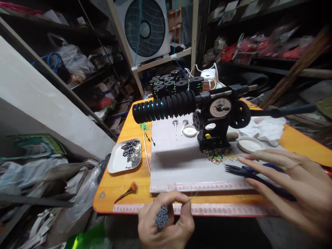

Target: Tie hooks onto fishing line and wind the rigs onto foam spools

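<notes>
My left hand (178,228) is at the table's front edge, its fingers wrapped round a bundle of thin grey rods (162,217) whose ends face me. Whether its thumb and forefinger also pinch something fine, I cannot make out. On the right, my right hand (298,183) is open with the fingers stretched out over dark blue pliers (234,169). Its fingertips come close to a scatter of small gold pieces and coloured beads (216,156). Behind these stands a black hand-cranked winding machine (215,126), with a ridged black roll (166,109) on its shaft.
A white tray (116,160) of small black and silver parts stands on the left, with an orange-tipped brush-like piece (127,192) in front. Measuring tapes (207,209) run along the front. Round white lids (250,144), black spools (168,84) and a white cloth (269,129) lie farther back.
</notes>
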Available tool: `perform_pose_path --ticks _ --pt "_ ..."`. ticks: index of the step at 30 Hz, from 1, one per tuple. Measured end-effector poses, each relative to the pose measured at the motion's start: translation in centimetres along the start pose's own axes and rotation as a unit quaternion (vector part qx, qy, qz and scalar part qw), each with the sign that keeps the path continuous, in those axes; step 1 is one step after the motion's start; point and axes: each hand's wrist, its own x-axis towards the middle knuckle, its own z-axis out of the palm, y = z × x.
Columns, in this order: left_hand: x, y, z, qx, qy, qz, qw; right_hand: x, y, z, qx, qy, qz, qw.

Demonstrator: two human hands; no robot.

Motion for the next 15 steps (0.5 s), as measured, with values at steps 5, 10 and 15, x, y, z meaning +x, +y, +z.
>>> perform_pose_path --ticks 5,10,15 --pt "0.1 0.3 0.0 -0.019 -0.007 0.012 1.0 3.5 -6.5 1.1 0.137 -0.163 -0.127 0.969" --pt "0.3 0.3 -0.4 -0.028 -0.006 -0.002 1.0 5.5 -9.1 2.0 0.252 -0.19 -0.136 0.939" --pt "0.6 0.1 -0.6 -0.036 -0.001 0.007 0.999 5.6 -9.5 2.4 0.274 -0.19 -0.139 0.932"
